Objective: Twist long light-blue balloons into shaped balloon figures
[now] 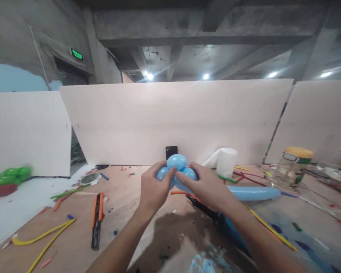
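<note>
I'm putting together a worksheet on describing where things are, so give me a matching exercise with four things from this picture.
1. light blue balloon
2. orange and black cutter
3. white roll
4. clear jar

A. standing upright, its loose end trailing left
B. topped by a yellow lid
C. lying on the table, left of both hands
D. held between the left hand and the right hand

Pairs: 1-D, 2-C, 3-A, 4-B
</note>
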Demonstrator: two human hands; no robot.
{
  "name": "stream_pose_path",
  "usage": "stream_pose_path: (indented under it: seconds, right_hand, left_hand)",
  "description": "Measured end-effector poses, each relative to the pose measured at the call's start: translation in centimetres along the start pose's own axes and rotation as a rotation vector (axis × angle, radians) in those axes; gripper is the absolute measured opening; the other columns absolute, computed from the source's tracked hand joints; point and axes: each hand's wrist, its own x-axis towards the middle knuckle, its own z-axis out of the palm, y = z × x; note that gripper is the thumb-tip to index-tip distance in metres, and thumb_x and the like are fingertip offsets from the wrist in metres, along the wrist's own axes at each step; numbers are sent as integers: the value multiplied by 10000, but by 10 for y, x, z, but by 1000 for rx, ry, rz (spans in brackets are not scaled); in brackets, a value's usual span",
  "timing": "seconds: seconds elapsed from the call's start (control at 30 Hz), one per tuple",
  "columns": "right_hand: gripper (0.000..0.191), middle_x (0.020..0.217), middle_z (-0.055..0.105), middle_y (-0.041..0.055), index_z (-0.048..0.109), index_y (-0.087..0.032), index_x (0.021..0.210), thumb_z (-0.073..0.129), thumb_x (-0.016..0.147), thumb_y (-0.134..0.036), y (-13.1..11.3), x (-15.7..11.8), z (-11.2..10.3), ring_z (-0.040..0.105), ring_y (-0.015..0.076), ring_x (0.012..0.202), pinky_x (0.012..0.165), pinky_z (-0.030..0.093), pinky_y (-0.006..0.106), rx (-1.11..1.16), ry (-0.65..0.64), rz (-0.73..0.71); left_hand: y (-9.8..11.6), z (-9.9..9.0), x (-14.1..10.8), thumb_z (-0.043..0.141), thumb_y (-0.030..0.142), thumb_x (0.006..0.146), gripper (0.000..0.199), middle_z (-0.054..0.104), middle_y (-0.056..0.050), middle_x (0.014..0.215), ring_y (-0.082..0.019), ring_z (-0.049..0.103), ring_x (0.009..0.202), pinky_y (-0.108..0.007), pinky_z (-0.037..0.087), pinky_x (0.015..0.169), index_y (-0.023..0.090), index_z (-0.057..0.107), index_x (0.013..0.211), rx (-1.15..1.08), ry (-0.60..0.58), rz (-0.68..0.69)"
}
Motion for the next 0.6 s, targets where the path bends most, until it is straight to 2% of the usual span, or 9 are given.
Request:
stream_pose_path:
  seconds: [0.1, 0.23, 0.43, 0.6]
  right_hand:
    - [332, 779, 605, 22, 562, -195, 857, 602, 749, -507, 2, -1, -8, 561, 192, 716, 589, 404, 280, 159, -114, -56]
    - [329, 856, 589, 13, 544, -195, 974, 640, 745, -411, 8, 0, -14, 554, 173, 762, 626, 436, 264, 353, -235, -118]
    - [242, 829, 565, -11, 534, -212, 971, 624, 750, -250, 6, -5, -20, 527, 147, 743, 628, 436, 249, 334, -207, -192]
    - [336, 868, 553, -25, 478, -255, 1061, 603, 755, -193, -3, -13, -24, 525, 134, 747, 631, 448, 231, 355, -180, -247]
  left_hand:
    - [0, -2, 2, 618, 422, 774, 300, 725, -24, 826, -186, 641, 776, -246, 472, 687, 171, 713, 908, -71, -33, -56]
    - [0, -5, 5, 623, 453, 761, 342, 728, -33, 802, -193, 642, 752, -247, 472, 658, 156, 720, 901, -139, -78, -89]
    - [8, -9, 3, 643, 454, 747, 337, 724, -36, 815, -189, 632, 756, -242, 472, 657, 158, 724, 885, -189, -97, -94]
    - [14, -13, 3, 645, 454, 753, 352, 715, -51, 835, -190, 625, 770, -247, 475, 670, 153, 720, 919, -338, -152, -98]
